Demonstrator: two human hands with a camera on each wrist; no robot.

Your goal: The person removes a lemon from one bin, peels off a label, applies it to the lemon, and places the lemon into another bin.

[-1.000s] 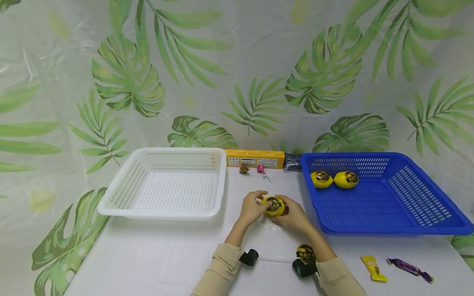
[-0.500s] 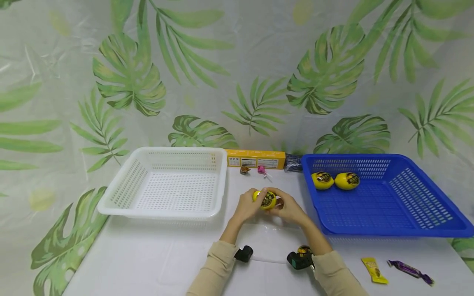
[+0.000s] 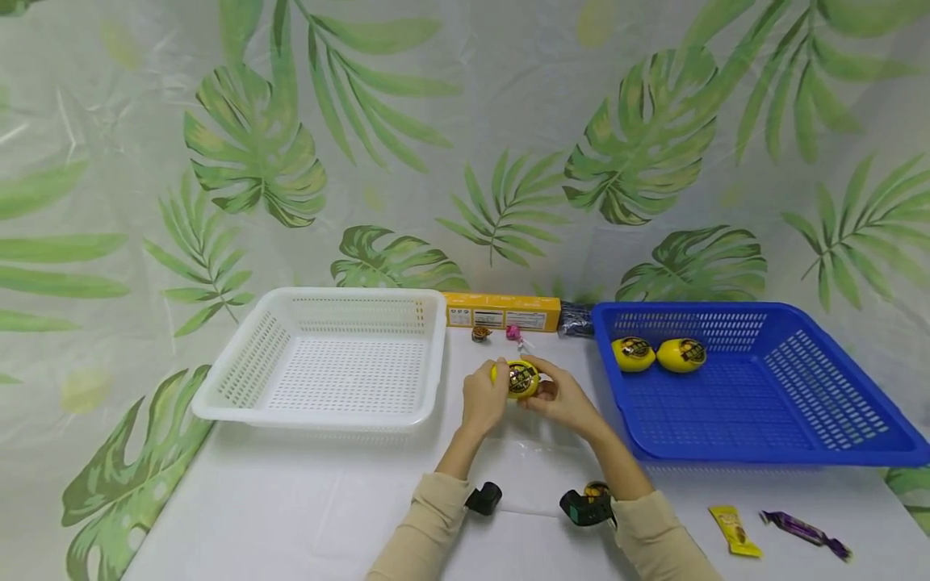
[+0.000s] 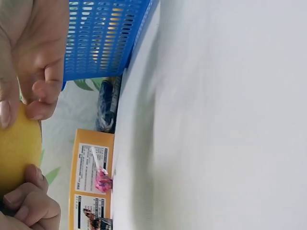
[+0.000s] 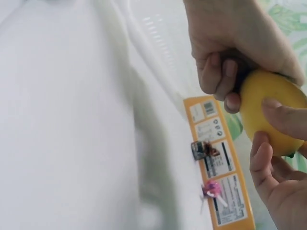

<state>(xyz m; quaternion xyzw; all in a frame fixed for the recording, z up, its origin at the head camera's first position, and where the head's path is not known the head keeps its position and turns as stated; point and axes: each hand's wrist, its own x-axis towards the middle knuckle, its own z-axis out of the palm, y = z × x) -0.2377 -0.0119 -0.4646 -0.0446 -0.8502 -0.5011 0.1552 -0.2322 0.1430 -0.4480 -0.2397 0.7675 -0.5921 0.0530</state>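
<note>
Both hands hold one yellow lemon (image 3: 521, 379) with a round black-and-gold label, raised over the white table between the two baskets. My left hand (image 3: 484, 399) grips its left end, fingers curled in. On the opposite end, my right hand (image 3: 571, 403) pinches it with thumb and fingertips. The right wrist view shows the lemon's bare yellow side (image 5: 268, 98), with the right thumb lying across it and a dark green spot at its lower end. In the left wrist view the lemon (image 4: 17, 148) is cut off by the frame edge.
A white basket (image 3: 320, 418) stands left; a blue basket (image 3: 770, 452) with two labelled lemons (image 3: 680, 355) stands right. Behind are an orange box (image 3: 501, 313), a pink lollipop (image 3: 513, 332) and a small wrapped candy (image 3: 480, 333). Yellow (image 3: 735, 531) and purple (image 3: 805, 531) wrapped sweets lie front right.
Both hands have moved the lemon slightly back and left, and its label has turned. The left hand's fingers have shifted round its end. Baskets and sweets stay put.
</note>
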